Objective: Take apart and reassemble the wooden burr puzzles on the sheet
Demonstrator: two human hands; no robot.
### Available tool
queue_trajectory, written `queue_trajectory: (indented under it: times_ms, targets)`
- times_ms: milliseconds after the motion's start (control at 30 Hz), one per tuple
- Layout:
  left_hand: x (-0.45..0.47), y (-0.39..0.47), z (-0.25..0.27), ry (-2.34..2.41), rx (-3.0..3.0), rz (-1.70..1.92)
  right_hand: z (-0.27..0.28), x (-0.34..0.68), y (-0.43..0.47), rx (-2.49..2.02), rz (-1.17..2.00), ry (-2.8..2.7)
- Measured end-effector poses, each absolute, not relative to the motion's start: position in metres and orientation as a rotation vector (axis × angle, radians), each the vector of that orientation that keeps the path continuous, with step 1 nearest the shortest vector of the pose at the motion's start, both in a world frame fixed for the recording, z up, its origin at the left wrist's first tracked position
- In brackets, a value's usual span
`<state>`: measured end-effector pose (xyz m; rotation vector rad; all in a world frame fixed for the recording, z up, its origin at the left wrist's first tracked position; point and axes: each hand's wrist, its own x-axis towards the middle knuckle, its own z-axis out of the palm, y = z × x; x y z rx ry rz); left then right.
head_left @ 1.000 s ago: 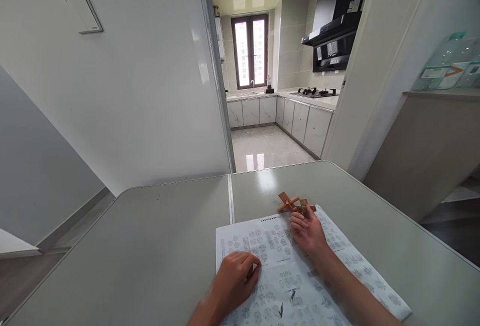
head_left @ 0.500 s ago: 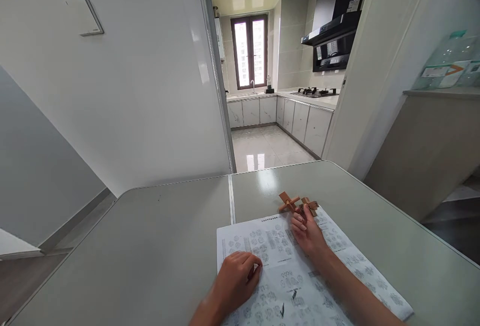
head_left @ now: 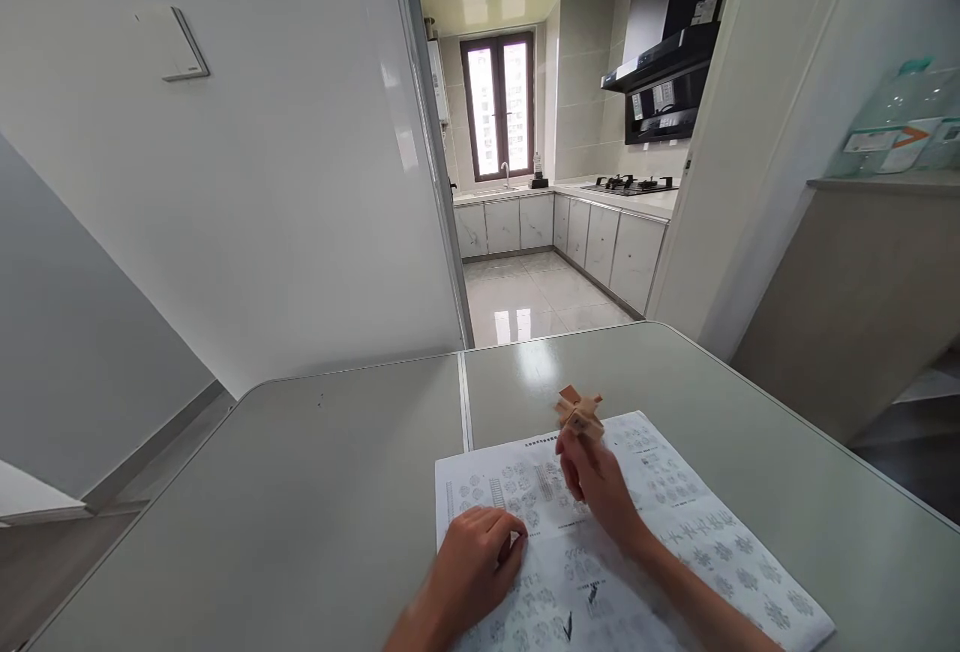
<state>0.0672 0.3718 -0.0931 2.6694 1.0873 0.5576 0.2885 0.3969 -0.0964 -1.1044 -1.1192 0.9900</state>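
Note:
My right hand (head_left: 592, 477) grips a small light-brown wooden interlocking puzzle (head_left: 581, 418), made of crossed notched sticks, between thumb and fingers. It is held over the far edge of a printed instruction sheet (head_left: 660, 492). Right behind it an orange-brown wooden puzzle (head_left: 569, 394) shows in part; whether the two touch I cannot tell. My left hand (head_left: 482, 557) rests on the left side of the sheet, its fingers curled in and the thumb close to the index finger. No object shows in it, though the palm faces down.
The sheet lies on a grey-green table (head_left: 300, 512) with a seam (head_left: 463, 402) across it. White wall panels (head_left: 300, 182) stand beyond its far left edge. Clear plastic bottles (head_left: 892, 122) sit on a ledge at the right. A kitchen opens behind.
My right hand has moved left with the wooden puzzle, turning at the wrist, so the puzzle now overlaps the one behind it in view. My left hand has stayed put.

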Motion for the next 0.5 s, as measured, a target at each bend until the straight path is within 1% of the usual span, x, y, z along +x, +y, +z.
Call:
queue_trajectory:
  times_ms: [233,500]
  targets:
    - [0.067,0.372,-0.091,1.087,2.656,0.541,-0.117,0.274,0.392,-1.09,0.636,-1.657]
    - [0.068,0.372,-0.089,1.214,2.407,0.662,-0.122,0.272,0.389,-1.063,0.608,-1.808]
